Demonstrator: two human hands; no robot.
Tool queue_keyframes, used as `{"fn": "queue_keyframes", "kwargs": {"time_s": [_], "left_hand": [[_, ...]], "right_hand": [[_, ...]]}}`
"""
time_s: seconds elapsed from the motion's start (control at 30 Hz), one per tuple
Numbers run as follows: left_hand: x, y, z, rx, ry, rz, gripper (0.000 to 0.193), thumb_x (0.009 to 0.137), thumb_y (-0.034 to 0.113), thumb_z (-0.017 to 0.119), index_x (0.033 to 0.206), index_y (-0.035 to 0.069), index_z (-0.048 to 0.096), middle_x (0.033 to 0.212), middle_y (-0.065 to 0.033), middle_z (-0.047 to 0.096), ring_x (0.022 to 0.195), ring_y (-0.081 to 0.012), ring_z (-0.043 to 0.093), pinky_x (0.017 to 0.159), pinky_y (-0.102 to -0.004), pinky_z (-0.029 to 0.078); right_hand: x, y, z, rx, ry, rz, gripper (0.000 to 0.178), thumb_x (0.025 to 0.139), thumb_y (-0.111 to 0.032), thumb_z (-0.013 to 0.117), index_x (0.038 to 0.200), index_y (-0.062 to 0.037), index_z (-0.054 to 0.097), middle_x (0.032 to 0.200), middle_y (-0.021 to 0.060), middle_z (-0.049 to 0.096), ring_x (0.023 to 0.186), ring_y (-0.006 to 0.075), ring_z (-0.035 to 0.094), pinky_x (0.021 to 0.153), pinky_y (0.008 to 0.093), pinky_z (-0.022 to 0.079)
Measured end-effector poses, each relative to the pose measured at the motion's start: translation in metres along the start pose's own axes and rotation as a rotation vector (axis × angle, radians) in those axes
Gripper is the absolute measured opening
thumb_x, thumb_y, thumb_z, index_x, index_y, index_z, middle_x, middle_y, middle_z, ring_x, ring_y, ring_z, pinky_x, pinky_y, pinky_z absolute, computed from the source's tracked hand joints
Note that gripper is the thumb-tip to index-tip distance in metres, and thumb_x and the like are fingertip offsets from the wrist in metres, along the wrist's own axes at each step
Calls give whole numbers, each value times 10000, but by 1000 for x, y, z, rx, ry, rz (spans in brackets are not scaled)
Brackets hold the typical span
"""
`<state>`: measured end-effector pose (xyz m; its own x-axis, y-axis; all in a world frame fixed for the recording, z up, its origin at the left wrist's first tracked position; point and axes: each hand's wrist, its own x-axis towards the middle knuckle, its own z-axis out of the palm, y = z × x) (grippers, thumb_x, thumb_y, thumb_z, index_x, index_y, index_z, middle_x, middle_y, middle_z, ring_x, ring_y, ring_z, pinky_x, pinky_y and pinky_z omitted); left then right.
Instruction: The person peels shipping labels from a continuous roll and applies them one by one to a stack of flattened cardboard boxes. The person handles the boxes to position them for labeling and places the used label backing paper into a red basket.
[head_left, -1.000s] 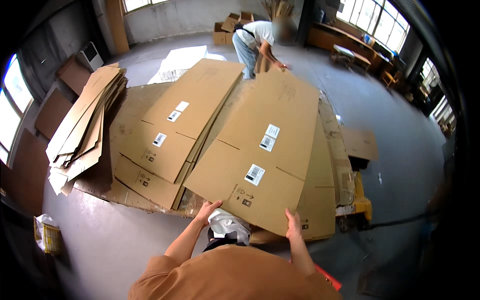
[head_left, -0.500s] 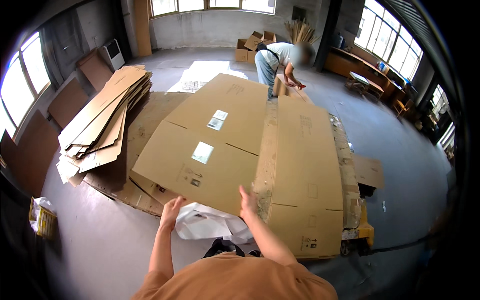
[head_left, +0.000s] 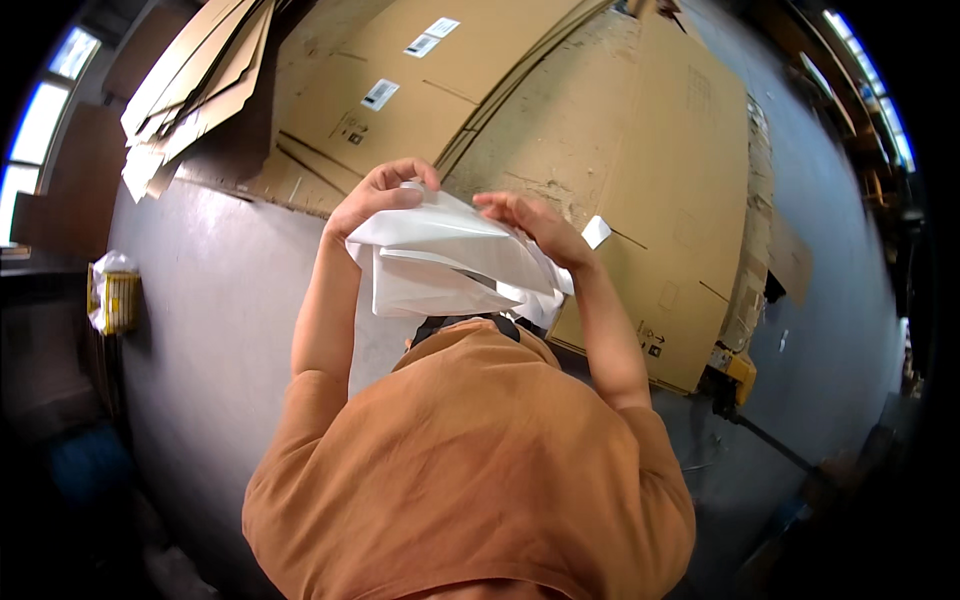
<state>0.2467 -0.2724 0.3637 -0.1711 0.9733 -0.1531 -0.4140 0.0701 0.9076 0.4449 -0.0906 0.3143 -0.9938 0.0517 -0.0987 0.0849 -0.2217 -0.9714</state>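
Note:
In front of my waist is a loose bundle of white sheets [head_left: 430, 262], thin and creased, with folded layers. My left hand [head_left: 385, 195] is closed on the sheets' upper left edge, thumb and fingers pinching it. My right hand [head_left: 535, 222] curls over the upper right edge, its fingertips slightly blurred and its thumb hidden. Beside my right wrist a small white piece [head_left: 596, 232] shows; whether it joins the sheets I cannot tell. Beyond my hands lies a flattened cardboard box [head_left: 400, 100] with white labels [head_left: 380, 95]. Another flattened box [head_left: 680, 200] lies to the right.
More flat cardboard [head_left: 190, 90] is piled at the far left. A yellow basket [head_left: 122, 300] with white plastic in it stands on the floor at left. At right, a yellow pallet-truck part [head_left: 738, 375] sticks out by the cardboard. Blurred at the top edge is part of another person [head_left: 650, 8].
My hands have left the near edge of the left flattened box and now hold white sheets close to my body. That box has shifted away to the left. My view has tilted down.

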Motion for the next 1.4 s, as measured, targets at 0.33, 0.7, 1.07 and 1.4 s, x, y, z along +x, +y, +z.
{"fn": "queue_keyframes", "kwargs": {"time_s": [0.33,0.7,1.07,1.4], "left_hand": [[53,9,54,485,-236,-112,489,647,67,697,1115,28,562,886,-36,588,765,-101,566,672,-236,465],[55,-22,73,1591,245,724,81,761,60,636,839,64,613,736,-81,603,619,-295,597,543,-369,474],[68,-23,42,1085,146,629,201,737,-55,599,898,50,656,751,-124,638,629,-262,625,581,-316,488],[74,-27,31,1312,10,595,498,737,72,666,1217,167,574,1325,-32,508,877,-272,651,632,-337,558]], "right_hand": [[-90,3,-29,66,200,10,169,865,-60,613,1020,6,631,906,19,644,798,85,583,735,232,476],[-107,-26,20,-1275,820,-478,162,711,5,695,828,-52,599,864,74,594,723,259,628,618,354,508],[-71,-53,29,-978,942,-586,344,801,-44,672,1129,-64,572,771,78,569,680,204,593,659,294,493],[-47,-16,40,-56,826,-175,294,840,-7,648,1129,-21,596,816,-26,574,725,41,519,693,194,453]]}}
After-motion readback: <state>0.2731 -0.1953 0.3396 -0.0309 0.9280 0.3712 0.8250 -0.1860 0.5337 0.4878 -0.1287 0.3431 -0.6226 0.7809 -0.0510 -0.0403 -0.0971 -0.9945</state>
